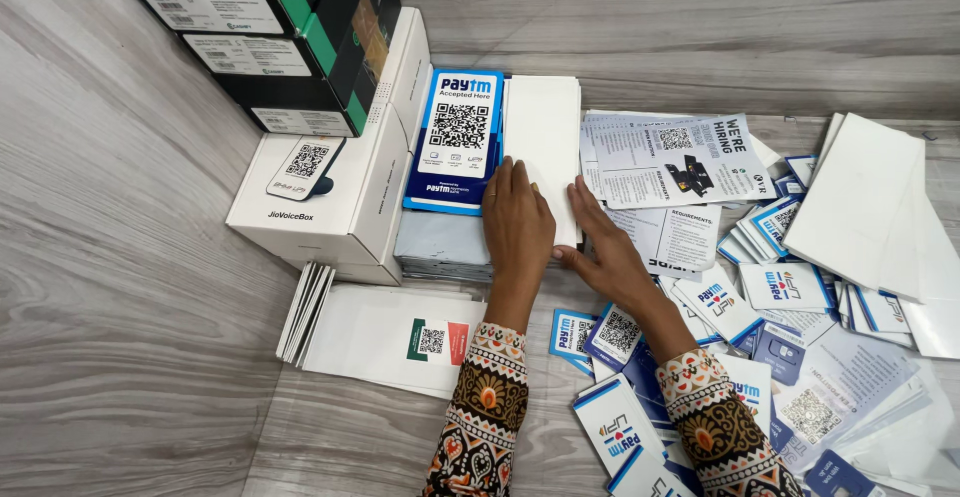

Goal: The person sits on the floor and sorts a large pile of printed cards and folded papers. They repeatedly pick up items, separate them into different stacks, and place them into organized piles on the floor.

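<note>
Your left hand (517,222) flat, grip released, on a smooth white card stack (543,147), your right hand (607,252) splayed beside it, glossy blue-edged cards (720,302) scattered rightward.

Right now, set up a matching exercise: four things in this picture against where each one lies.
Things:
1. left hand
2. right hand
3. green and black boxes
4. loose cards

Places:
A. stacked at top left
B. scattered at right
C. on the white stack's left edge
D. on the white stack's lower right edge

Pairs: 1-C, 2-D, 3-A, 4-B
</note>
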